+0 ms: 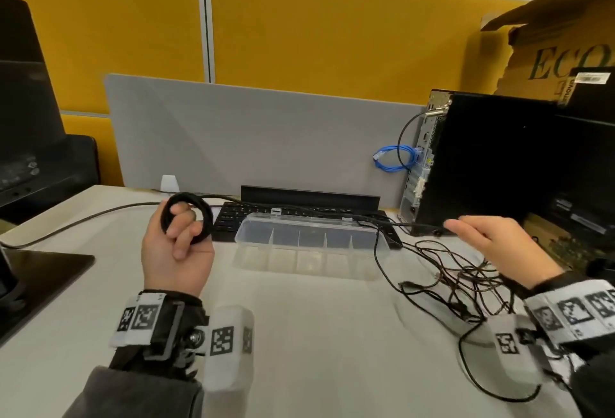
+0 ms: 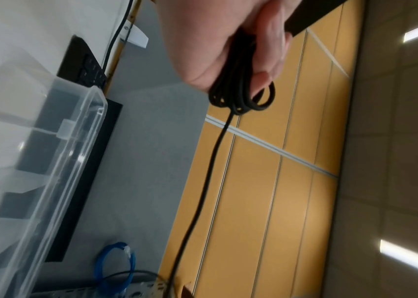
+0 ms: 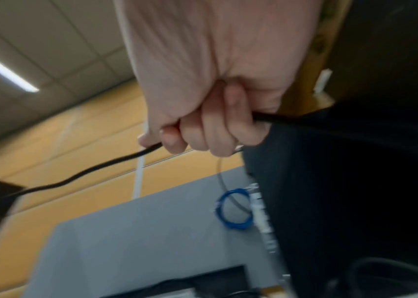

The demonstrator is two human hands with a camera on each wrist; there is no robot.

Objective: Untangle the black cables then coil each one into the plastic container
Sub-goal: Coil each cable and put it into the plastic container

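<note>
My left hand (image 1: 181,234) is raised over the desk and grips a small coil of black cable (image 1: 199,214), with the fingers through the loops. The wound loops (image 2: 241,96) stick out below the left hand (image 2: 243,50) in the left wrist view. From the coil one strand (image 1: 299,209) runs right, behind the clear plastic container (image 1: 240,231), to my right hand (image 1: 472,229). There the right hand (image 3: 210,133) has its fingers curled round the cable (image 3: 88,171). The container is open, with several divided compartments. A tangle of thin black cables (image 1: 466,281) lies on the desk under my right wrist.
A black keyboard (image 1: 229,217) lies behind the container. A black PC tower (image 1: 482,157) stands at the right with a blue cable loop (image 1: 396,157) beside it. A monitor base (image 1: 43,271) sits at the left edge, and a grey divider (image 1: 249,137) backs the desk.
</note>
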